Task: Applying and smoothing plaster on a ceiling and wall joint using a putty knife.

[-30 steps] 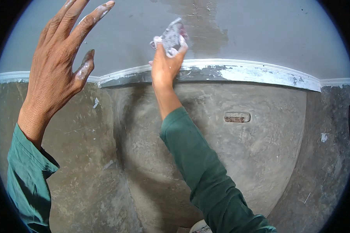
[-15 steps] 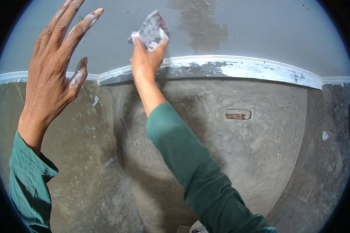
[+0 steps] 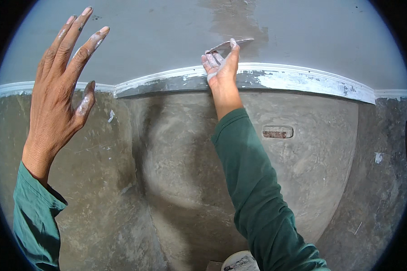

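My right hand (image 3: 221,67) grips a thin, flat, speckled piece (image 3: 226,44), perhaps sandpaper, seen nearly edge-on against the grey painted upper surface (image 3: 312,31), at the lower part of a darker brownish patch (image 3: 230,20). Its fingertips carry white powder. Just below runs a moulded white strip (image 3: 294,81) with worn, grey-streaked paint. My left hand (image 3: 68,81) is raised at the left with fingers apart, holding nothing, white smears on its fingers; whether it touches the surface behind it I cannot tell.
Rough concrete walls (image 3: 303,180) lie below the strip, with a small recessed oblong fitting (image 3: 277,132) right of my arm. The top of a pale round container (image 3: 239,262) shows at the bottom edge.
My right hand swung left, then moved back right and slightly down, and the piece turned from face-on to nearly edge-on. My left hand dropped slightly, still spread.
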